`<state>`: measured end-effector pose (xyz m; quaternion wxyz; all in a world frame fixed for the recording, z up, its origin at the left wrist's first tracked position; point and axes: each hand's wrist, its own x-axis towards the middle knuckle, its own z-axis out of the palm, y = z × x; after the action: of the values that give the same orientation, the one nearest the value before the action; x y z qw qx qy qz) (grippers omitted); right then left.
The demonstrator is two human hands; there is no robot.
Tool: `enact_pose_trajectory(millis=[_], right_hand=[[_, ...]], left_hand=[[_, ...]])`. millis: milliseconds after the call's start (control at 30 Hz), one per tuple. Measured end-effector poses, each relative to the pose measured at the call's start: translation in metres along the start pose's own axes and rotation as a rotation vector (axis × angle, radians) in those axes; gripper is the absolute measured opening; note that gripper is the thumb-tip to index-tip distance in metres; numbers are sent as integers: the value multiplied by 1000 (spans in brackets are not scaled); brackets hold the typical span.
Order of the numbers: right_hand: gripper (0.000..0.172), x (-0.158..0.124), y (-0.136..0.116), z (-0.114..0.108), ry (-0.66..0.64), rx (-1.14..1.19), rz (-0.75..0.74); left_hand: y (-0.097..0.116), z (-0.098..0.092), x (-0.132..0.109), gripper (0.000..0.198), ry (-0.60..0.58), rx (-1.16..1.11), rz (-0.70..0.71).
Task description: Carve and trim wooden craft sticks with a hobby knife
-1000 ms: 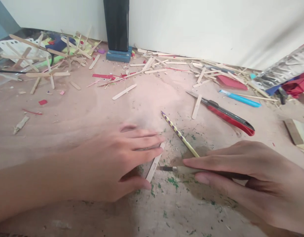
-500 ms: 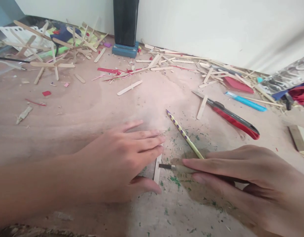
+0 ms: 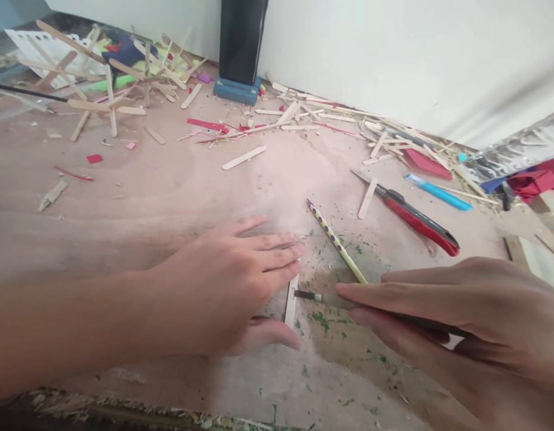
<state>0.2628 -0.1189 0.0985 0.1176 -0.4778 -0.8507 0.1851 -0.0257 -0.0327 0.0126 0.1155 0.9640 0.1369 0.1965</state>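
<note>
My left hand (image 3: 241, 281) lies flat with its fingers spread, the fingertips and thumb at a popsicle stick (image 3: 291, 302) on the tabletop. The far part of this stick is hidden under the fingers. My right hand (image 3: 451, 323) is closed around the handle of a small carving chisel (image 3: 328, 299). The chisel's dark flat blade meets the stick between my left fingers and thumb. Just beyond the right fingertips lies a pale yellow pencil (image 3: 337, 242) with purple dots, its tip pointing away from me.
A red and black utility knife (image 3: 409, 215) lies with its blade out, touching a short stick (image 3: 368, 199). Near it is a blue-capped cutter (image 3: 438, 191). Loose sticks (image 3: 299, 114) and glued stick shapes (image 3: 108, 108) line the back, around a black post (image 3: 242, 42). Green specks dot the tabletop.
The view has shifted slightly, so the left-side things sit further right and the table's near edge shows more. Both hands keep nearly the same pose, the chisel still at the stick.
</note>
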Motion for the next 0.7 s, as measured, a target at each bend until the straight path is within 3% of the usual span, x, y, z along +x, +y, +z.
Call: enact_pose_trajectory(millis=[367,700], right_hand=[[52,13,2,-9,-59,-38,-14],[25,21,-4,-11,-89,-56,-83]], left_hand=[[-3,0,3,65,37,-13,30],[-1,-1,2,65,2,10,17]])
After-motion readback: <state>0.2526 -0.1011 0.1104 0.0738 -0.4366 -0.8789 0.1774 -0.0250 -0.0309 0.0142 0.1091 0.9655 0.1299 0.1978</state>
